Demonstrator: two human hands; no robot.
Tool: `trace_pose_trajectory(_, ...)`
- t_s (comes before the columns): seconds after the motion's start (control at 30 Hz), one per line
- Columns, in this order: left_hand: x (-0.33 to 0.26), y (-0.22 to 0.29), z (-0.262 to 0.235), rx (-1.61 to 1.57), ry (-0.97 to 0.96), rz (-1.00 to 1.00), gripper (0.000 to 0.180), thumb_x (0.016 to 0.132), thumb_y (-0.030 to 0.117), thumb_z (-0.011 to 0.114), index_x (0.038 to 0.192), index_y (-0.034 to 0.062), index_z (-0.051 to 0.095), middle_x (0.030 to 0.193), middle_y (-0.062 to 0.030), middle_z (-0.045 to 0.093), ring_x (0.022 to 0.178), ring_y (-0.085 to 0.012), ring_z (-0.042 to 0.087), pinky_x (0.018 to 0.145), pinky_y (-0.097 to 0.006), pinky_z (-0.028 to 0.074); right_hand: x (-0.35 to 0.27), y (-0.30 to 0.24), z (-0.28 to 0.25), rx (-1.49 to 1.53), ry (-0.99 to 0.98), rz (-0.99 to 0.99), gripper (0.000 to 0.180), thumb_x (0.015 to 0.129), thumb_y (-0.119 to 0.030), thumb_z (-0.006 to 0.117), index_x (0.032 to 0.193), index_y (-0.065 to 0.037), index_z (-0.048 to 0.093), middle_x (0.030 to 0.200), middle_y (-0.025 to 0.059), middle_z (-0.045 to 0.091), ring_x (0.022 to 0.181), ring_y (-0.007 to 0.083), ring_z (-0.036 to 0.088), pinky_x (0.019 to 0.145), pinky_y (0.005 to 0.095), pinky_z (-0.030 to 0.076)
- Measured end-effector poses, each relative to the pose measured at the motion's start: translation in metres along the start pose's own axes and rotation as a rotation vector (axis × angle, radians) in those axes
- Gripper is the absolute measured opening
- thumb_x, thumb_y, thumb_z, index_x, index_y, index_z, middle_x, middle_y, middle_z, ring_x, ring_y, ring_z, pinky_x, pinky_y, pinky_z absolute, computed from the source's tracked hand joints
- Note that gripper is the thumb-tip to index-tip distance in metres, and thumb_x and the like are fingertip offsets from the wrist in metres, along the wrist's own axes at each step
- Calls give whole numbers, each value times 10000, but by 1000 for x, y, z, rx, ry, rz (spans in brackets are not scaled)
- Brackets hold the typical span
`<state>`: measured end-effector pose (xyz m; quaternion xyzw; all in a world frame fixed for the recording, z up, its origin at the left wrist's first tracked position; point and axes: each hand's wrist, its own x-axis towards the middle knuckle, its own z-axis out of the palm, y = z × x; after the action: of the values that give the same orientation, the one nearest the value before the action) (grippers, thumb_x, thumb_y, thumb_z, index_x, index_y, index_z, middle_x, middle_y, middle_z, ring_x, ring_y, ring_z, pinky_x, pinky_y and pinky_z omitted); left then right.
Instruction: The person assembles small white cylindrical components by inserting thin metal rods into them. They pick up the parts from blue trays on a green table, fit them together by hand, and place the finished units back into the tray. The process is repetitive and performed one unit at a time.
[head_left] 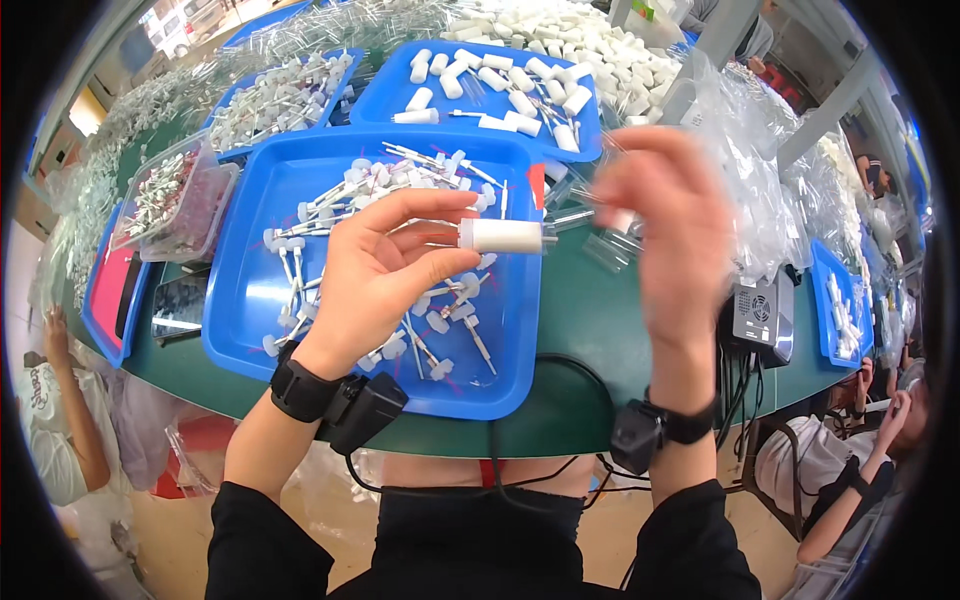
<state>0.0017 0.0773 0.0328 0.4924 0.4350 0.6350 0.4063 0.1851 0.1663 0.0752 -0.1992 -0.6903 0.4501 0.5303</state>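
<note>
My left hand (pixel 375 265) pinches a white cylinder (pixel 507 236) by its translucent left end, between thumb and fingers. The cylinder lies level, with a thin tip sticking out of its right end. Below it, a large blue tray (pixel 522 340) holds many thin white sticks with frosted caps (pixel 470 290). To the right, my right hand (pixel 672 215) is raised and smeared by motion; a faint clear edge shows by its fingertips, but I cannot make out what it is. Clear plastic tubes (pixel 612 250) lie on the green table just left of that hand.
Behind stands another blue tray (pixel 375 105) with white cylinders, beside a heap of more cylinders (pixel 560 30). A clear box (pixel 205 205) of small parts sits at left. Clear bags (pixel 755 190), a grey device (pixel 757 320) and black cables (pixel 590 365) are at right. Other people sit at both sides.
</note>
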Motion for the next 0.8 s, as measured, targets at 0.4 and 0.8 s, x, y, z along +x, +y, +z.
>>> trace_pose_trajectory(0.4,-3,-6,-5,247,-1,262,229,707,-120,634,910,-20,670,882,-116,637,758,-180,649,669,-256,550,-26,26,19,-199,-367,83,206,811,-113,644,993,-21,616,844,97,646,699,169,618,629,263,487)
trace_pose_trajectory(0.8,-2,-5,-4,66,48,118,213,723,-137,619,917,-55,654,871,-131,640,796,-172,637,685,-248,543,-27,32,25,-429,-276,-226,322,724,-32,699,1036,-57,622,784,78,594,621,198,581,546,279,470)
